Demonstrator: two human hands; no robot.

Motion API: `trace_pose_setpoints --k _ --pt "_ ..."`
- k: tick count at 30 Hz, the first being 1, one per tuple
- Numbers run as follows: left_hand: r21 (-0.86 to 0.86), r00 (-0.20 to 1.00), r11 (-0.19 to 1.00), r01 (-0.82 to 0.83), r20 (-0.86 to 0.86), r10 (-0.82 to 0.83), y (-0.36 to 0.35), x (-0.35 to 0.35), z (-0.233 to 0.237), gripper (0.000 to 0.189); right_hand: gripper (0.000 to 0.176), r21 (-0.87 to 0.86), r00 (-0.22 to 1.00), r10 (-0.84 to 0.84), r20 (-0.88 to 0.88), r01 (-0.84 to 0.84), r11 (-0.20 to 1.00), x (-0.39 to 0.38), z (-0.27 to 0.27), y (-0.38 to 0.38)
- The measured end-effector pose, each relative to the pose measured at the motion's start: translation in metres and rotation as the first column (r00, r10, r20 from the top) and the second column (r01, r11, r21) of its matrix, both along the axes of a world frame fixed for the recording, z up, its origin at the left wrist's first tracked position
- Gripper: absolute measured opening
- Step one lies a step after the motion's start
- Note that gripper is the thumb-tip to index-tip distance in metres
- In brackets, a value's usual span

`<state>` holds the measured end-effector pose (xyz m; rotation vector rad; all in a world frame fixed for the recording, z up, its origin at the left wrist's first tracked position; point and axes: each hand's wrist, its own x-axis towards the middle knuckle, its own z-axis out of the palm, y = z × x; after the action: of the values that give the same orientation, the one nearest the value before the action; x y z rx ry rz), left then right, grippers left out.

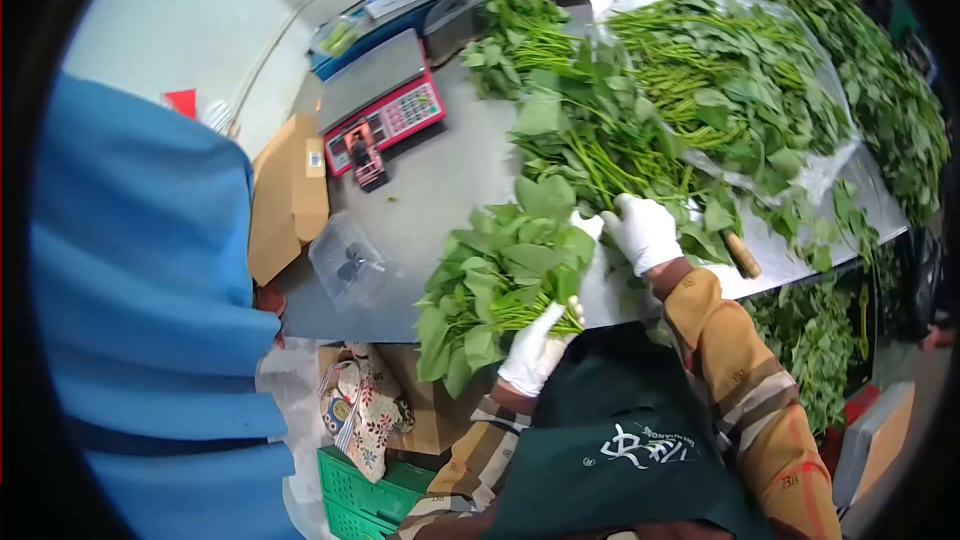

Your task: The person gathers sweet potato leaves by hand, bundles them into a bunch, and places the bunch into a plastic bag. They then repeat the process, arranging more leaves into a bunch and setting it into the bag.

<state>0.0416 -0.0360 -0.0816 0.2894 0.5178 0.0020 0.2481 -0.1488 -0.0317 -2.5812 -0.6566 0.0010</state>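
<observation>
My left hand [540,348], in a white glove, is closed around the stems of a bunch of leafy greens [500,275]. The broad leaves of this bunch fan out to the left over the table's front edge. Farther right, my white-gloved right hand [643,232] pinches stems at the near edge of a loose pile of leafy greens [590,135]; its fingertips are partly hidden among them. Just right of that hand, a wooden handle [742,255] sticks out from under leaves.
A red scale [385,105] with a phone [363,155] leaning on it stands at the left. Beside it are a cardboard box [290,200] and a clear plastic container [347,260]. More greens [730,80] lie on plastic at the right. A blue curtain [150,290] hangs left.
</observation>
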Motion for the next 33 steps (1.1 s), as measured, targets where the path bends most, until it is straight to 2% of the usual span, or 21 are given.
trace_pose_setpoints --k 1,3,5,6,10,13,14,18,22,23,25,26,29,30,33 --pt "0.045 1.000 0.999 0.016 0.009 -0.016 0.001 -0.001 -0.004 0.026 0.028 0.001 1.000 0.002 0.017 -0.002 1.000 0.003 0.000 0.001" --pt "-0.006 0.998 0.999 0.040 0.042 -0.040 0.002 0.001 -0.003 0.028 0.025 0.016 1.000 -0.009 -0.015 0.009 1.000 0.006 0.003 0.002" --pt "0.035 0.996 0.996 0.078 0.034 -0.080 0.003 0.001 0.005 0.031 0.022 0.121 0.999 0.000 -0.048 0.006 0.993 0.012 -0.004 -0.001" --pt "0.057 0.994 0.993 0.101 0.040 -0.104 0.003 0.002 0.014 0.031 0.025 0.171 0.978 -0.012 -0.209 0.049 0.984 0.015 -0.002 -0.002" --pt "0.087 0.987 0.985 0.149 0.055 -0.154 0.005 -0.002 0.016 0.031 0.030 0.330 0.936 0.019 -0.351 0.105 0.938 0.020 -0.014 0.001" --pt "0.068 0.983 0.985 0.159 0.084 -0.164 0.007 -0.005 0.001 0.029 0.026 0.444 0.801 0.052 -0.596 0.276 0.853 0.017 -0.003 0.007" --pt "0.063 0.981 0.985 0.159 0.101 -0.165 0.008 -0.005 -0.003 0.029 0.022 0.470 0.809 0.063 -0.585 0.274 0.839 0.020 -0.010 0.008" --pt "0.041 0.984 0.991 0.125 0.125 -0.129 0.004 -0.005 -0.006 0.027 0.014 0.487 0.693 0.106 -0.713 0.381 0.786 0.023 0.000 0.004" --pt "0.022 0.981 0.993 0.119 0.149 -0.121 0.004 -0.004 -0.003 0.026 0.017 0.714 0.611 0.419 -0.671 0.382 0.587 0.022 0.023 0.000" --pt "0.030 0.981 0.993 0.118 0.149 -0.121 0.004 -0.004 -0.001 0.026 0.021 0.746 0.622 0.438 -0.649 0.410 0.525 0.021 0.031 0.003" --pt "0.039 0.988 0.993 0.112 0.099 -0.116 0.003 -0.003 0.002 0.026 0.022 0.841 0.604 0.588 -0.538 0.436 0.321 0.016 0.054 0.006" --pt "0.045 0.991 0.993 0.111 0.074 -0.114 0.002 -0.002 0.002 0.026 0.022 0.833 0.593 0.598 -0.539 0.480 0.275 0.015 0.061 0.006" --pt "0.081 0.996 0.994 0.073 0.051 -0.077 0.000 -0.002 0.004 0.025 0.020 0.723 0.644 0.410 -0.646 0.347 0.597 0.020 0.063 -0.006" --pt "0.064 0.998 0.997 0.050 0.038 -0.053 0.000 -0.001 0.006 0.024 0.018 0.703 0.660 0.376 -0.651 0.337 0.626 0.016 0.063 -0.009" --pt "-0.025 1.000 1.000 -0.010 0.019 0.011 -0.002 -0.001 0.010 0.021 0.020 0.744 0.656 0.416 -0.630 0.357 0.565 0.007 0.047 -0.016"
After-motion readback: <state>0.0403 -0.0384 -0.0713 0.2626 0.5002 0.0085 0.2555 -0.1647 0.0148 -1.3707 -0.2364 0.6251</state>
